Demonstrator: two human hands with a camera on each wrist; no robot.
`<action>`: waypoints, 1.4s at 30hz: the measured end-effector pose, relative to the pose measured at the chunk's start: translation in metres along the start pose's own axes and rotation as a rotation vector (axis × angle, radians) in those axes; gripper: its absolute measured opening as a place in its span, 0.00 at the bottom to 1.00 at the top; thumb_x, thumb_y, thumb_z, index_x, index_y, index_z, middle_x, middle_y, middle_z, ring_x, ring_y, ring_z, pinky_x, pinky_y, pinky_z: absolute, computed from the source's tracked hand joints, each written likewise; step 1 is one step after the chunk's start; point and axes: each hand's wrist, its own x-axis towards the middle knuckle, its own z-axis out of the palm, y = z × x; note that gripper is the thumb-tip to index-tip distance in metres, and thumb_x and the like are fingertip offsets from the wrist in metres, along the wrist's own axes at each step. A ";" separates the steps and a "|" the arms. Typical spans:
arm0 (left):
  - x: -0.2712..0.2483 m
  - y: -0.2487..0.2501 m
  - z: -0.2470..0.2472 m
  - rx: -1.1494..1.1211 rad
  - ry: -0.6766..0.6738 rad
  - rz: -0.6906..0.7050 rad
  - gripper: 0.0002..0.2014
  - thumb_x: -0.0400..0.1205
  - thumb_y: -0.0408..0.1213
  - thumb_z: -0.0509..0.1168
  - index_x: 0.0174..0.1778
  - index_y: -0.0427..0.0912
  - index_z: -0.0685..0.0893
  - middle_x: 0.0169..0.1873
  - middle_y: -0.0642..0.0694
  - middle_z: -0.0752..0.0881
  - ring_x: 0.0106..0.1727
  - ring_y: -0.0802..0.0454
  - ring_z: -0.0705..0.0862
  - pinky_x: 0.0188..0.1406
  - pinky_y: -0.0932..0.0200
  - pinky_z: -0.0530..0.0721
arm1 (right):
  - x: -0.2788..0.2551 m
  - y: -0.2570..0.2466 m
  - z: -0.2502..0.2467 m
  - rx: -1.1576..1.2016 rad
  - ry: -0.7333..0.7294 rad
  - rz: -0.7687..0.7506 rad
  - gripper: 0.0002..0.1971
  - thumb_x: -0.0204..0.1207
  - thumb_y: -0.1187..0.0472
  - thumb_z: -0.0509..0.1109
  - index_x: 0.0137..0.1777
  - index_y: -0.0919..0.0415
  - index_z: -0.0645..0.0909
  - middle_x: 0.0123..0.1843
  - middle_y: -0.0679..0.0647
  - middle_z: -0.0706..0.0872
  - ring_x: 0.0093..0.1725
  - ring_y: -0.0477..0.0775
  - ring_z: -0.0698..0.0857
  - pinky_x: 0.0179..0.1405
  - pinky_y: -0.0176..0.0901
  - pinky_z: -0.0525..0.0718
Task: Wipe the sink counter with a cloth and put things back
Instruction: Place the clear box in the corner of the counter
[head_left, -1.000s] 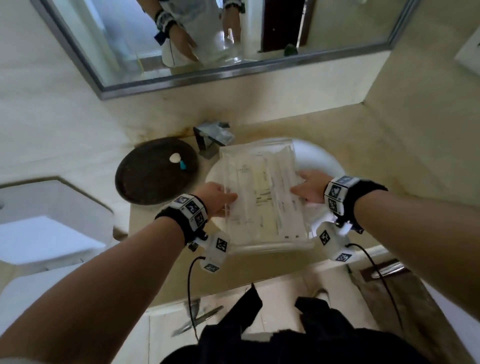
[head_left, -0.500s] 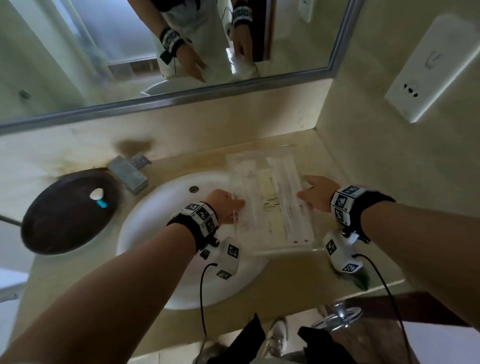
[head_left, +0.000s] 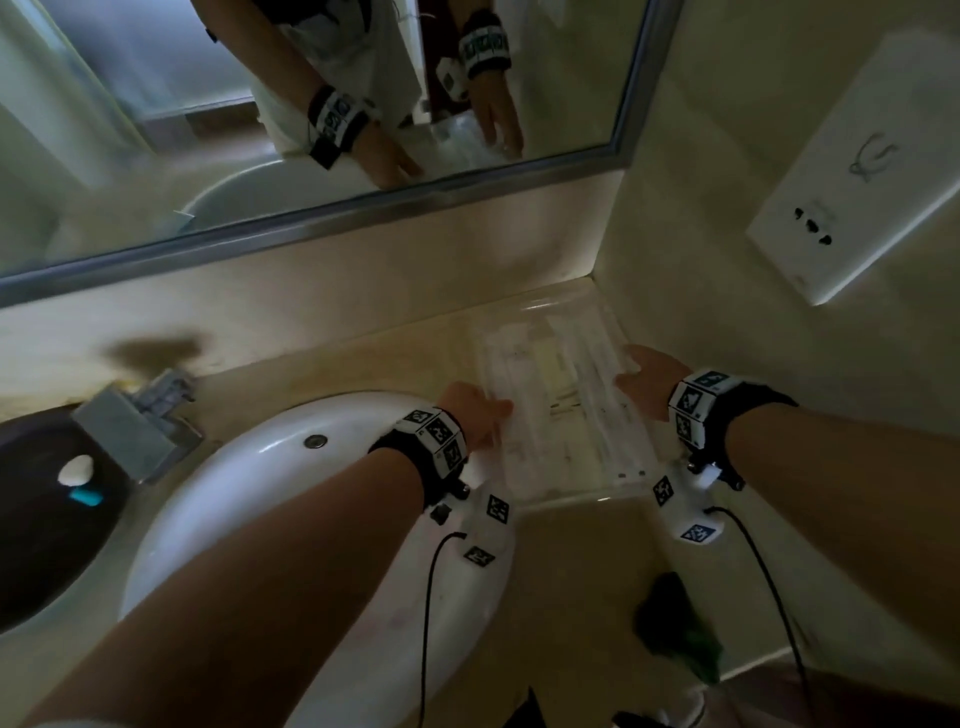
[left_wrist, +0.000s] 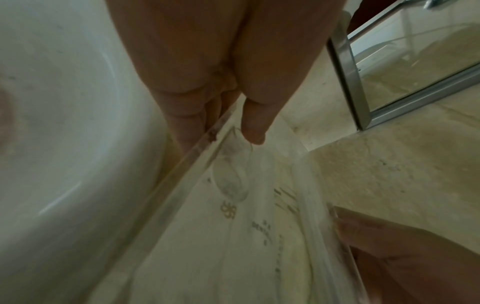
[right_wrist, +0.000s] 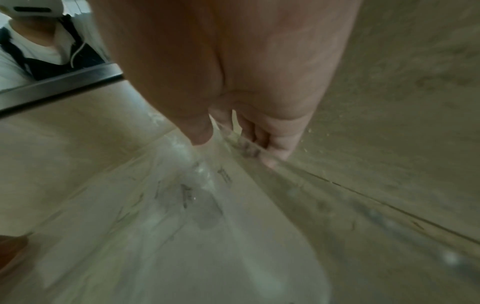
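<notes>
Between both hands, the clear tray (head_left: 558, 400) lies long axis pointing away toward the bench's (head_left: 576, 566) back corner, left hand (head_left: 475, 415) and right hand (head_left: 647, 379) each pinching a long side.

The clear tray (head_left: 558, 410) is a flat, see-through box with low walls. Long white packets (head_left: 597, 395) with small dark print lie side by side in it. It sits level at the back right corner of the tan counter (head_left: 576, 561), right of the round white sink (head_left: 291, 483). A dark green cloth (head_left: 675, 634) lies bunched at the counter's front edge.
</notes>
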 end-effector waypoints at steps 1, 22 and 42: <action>0.009 0.004 0.002 0.035 0.010 0.006 0.13 0.78 0.38 0.70 0.49 0.30 0.84 0.50 0.32 0.88 0.51 0.36 0.88 0.55 0.39 0.86 | 0.008 -0.001 -0.003 0.003 0.010 0.004 0.29 0.86 0.57 0.58 0.84 0.57 0.52 0.84 0.59 0.59 0.77 0.61 0.70 0.68 0.43 0.72; 0.077 0.044 0.026 0.098 0.092 0.022 0.16 0.79 0.41 0.69 0.53 0.29 0.83 0.43 0.40 0.84 0.42 0.43 0.84 0.47 0.53 0.86 | 0.090 -0.022 -0.013 -0.016 0.087 0.090 0.30 0.83 0.62 0.58 0.83 0.62 0.52 0.83 0.61 0.60 0.80 0.64 0.63 0.78 0.50 0.64; 0.085 0.057 0.042 0.182 0.110 -0.017 0.15 0.81 0.45 0.66 0.45 0.34 0.83 0.39 0.44 0.82 0.45 0.45 0.81 0.49 0.55 0.82 | 0.006 0.007 0.012 -0.553 -0.032 -0.225 0.46 0.73 0.54 0.67 0.84 0.48 0.41 0.86 0.48 0.39 0.85 0.53 0.41 0.82 0.53 0.59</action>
